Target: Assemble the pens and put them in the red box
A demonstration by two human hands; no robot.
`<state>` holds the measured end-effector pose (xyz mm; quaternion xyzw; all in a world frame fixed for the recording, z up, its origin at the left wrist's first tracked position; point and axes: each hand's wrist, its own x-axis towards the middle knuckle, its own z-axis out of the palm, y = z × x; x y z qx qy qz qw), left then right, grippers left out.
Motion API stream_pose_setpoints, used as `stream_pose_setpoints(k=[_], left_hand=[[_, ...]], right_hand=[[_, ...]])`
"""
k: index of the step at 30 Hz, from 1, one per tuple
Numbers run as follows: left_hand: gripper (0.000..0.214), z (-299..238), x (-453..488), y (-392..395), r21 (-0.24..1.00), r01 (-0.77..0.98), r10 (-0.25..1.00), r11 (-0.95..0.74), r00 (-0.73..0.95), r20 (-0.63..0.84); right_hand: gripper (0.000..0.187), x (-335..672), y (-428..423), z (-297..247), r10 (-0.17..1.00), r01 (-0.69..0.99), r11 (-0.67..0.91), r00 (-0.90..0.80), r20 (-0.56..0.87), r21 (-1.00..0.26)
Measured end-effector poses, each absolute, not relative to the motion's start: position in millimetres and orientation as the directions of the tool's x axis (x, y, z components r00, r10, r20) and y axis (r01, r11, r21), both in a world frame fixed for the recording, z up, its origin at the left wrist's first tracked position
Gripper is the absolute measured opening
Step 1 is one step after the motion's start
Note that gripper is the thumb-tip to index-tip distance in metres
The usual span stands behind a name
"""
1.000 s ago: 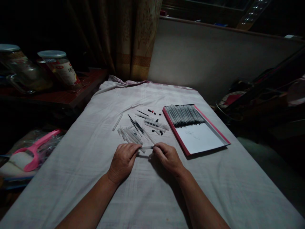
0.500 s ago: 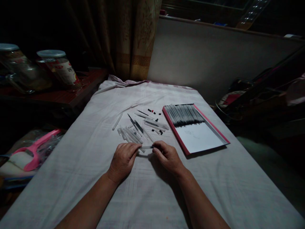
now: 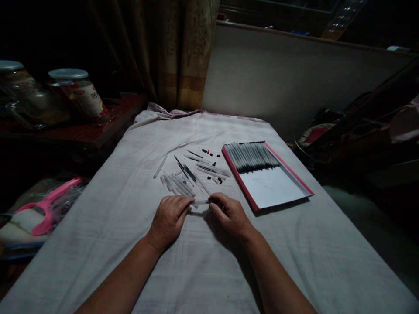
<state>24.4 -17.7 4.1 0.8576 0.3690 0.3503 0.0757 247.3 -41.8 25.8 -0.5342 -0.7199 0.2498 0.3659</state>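
Observation:
Between my two hands a slim clear pen [image 3: 202, 202] lies level, just above the cloth. My left hand [image 3: 170, 218] is closed on its left end. The fingertips of my right hand [image 3: 231, 213] pinch the right end, where a dark part shows; the fingers cover its tip. Just beyond lie a heap of clear pen barrels [image 3: 176, 184], several dark refills [image 3: 190, 172] and a bundle of clear pieces [image 3: 213, 169]. Small black caps [image 3: 214, 164] and a red cap [image 3: 208, 152] are scattered behind them.
Right of the pile, a red-edged box lid [image 3: 240, 185] holds a row of black-tipped pens [image 3: 252, 157]. Pale cloth [image 3: 196, 270] covers the surface. At left are a pink-handled tool [image 3: 49, 205] and a side table [image 3: 108, 131] with jars [image 3: 78, 93].
Both hands keep their hold on the pen, almost unmoved. The surroundings sit slightly further left in view, from a small camera shift.

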Motion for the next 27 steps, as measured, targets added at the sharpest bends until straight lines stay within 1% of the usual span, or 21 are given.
stream_pose_setpoints(k=[4, 9, 12, 15, 18, 20, 22, 24, 27], left_hand=[[0.022, 5.6, 25.2, -18.3, 0.376, 0.571, 0.671, -0.729, 0.489, 0.558], [0.022, 7.8, 25.3, -18.7, 0.396, 0.547, 0.669, -0.738, 0.509, 0.542], [0.023, 7.8, 26.6, -19.8, 0.414, 0.503, 0.65, -0.758, 0.541, 0.533], [0.025, 6.5, 32.8, -22.2, 0.398, 0.473, 0.617, -0.786, 0.551, 0.563], [0.026, 5.8, 44.2, -24.8, 0.385, 0.452, 0.591, -0.805, 0.553, 0.587], [0.027, 7.2, 53.0, -24.9, 0.416, 0.431, 0.599, -0.801, 0.557, 0.575], [0.028, 10.4, 61.7, -22.6, 0.48, 0.408, 0.628, -0.777, 0.56, 0.541], [0.028, 14.4, 69.8, -17.9, 0.549, 0.388, 0.661, -0.74, 0.569, 0.489], [0.027, 19.9, 81.2, -9.4, 0.601, 0.369, 0.675, -0.709, 0.603, 0.425]], right_hand=[[0.018, 247.1, -42.2, 27.8, 0.949, 0.607, 0.313, -0.174, 0.263, -0.73], [0.015, 247.4, -46.5, 28.6, 0.946, 0.638, 0.323, -0.205, 0.25, -0.699], [0.025, 249.4, -51.7, 26.6, 0.943, 0.648, 0.331, -0.202, 0.265, -0.685], [0.038, 254.5, -56.7, 22.4, 0.954, 0.626, 0.295, -0.155, 0.256, -0.721], [0.042, 262.7, -60.0, 16.9, 0.971, 0.563, 0.225, -0.063, 0.231, -0.795], [0.044, 268.9, -61.2, 14.1, 0.979, 0.514, 0.177, -0.007, 0.202, -0.839], [0.044, 274.5, -61.9, 13.6, 0.983, 0.452, 0.15, 0.029, 0.183, -0.879], [0.038, 279.3, -62.2, 15.9, 0.981, 0.397, 0.149, 0.054, 0.185, -0.906], [0.028, 285.2, -61.4, 21.4, 0.968, 0.391, 0.175, 0.101, 0.231, -0.903]])
